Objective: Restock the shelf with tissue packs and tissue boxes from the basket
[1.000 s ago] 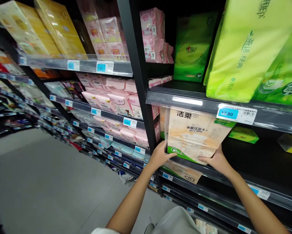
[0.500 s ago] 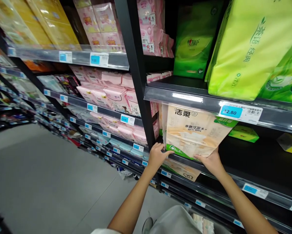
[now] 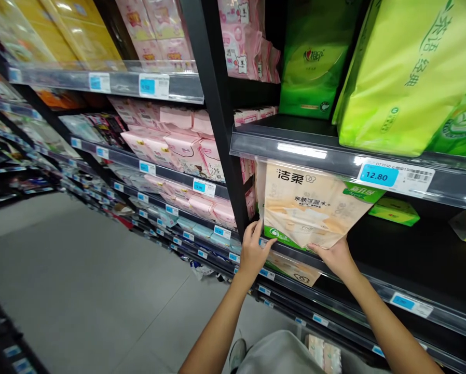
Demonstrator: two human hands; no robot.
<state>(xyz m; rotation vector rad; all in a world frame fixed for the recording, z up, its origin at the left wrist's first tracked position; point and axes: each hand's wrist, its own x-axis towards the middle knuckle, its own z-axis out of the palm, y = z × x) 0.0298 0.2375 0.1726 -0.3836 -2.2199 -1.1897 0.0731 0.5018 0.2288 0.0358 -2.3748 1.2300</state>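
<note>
Beige tissue pack (image 3: 309, 205), tilted, at centre right, just under a shelf rail (image 3: 295, 150) bearing a 12.80 price tag (image 3: 379, 175), gripped at its lower corners by left hand (image 3: 253, 250) and right hand (image 3: 332, 258). Black upright post (image 3: 217, 114) just left of the left hand; pink wipe packs (image 3: 170, 148) beyond it; lime-green tissue bags (image 3: 408, 78) above, upper right.
</note>
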